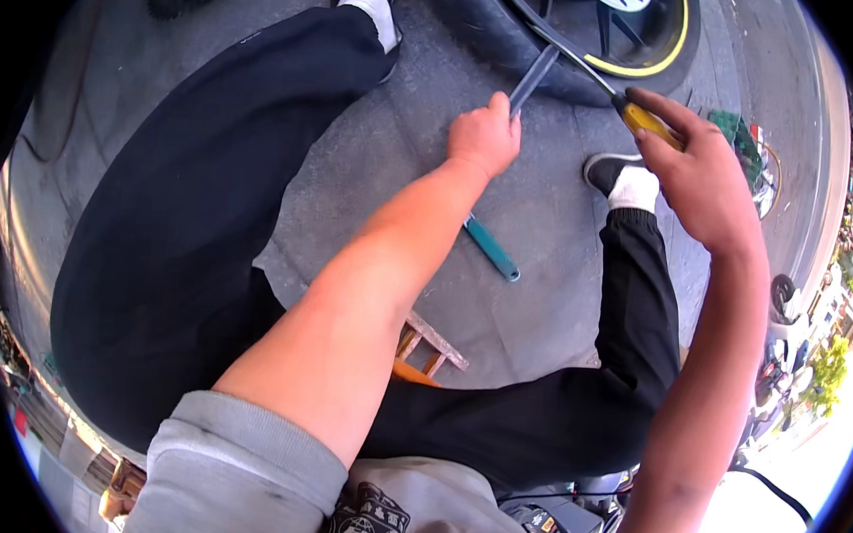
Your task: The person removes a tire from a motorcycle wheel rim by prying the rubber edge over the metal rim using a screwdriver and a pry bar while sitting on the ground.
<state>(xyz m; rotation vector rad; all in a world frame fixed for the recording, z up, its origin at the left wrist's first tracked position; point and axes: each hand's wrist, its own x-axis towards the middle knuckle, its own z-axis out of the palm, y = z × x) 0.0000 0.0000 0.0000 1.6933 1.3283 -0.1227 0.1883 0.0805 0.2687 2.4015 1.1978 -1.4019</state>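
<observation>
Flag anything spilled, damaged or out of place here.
Nothing clearly spilled or damaged. The teal-handled tool stands out slightly: it lies unheld on the ground between the legs, while the left hand grips a flat bar and the right a yellow-handled tool.

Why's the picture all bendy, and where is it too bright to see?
Head view: the wide fisheye lens curves the pale roadside strip near the rim; head view: the lower right is washed out white, while the yellow handle shows clearly.
</observation>
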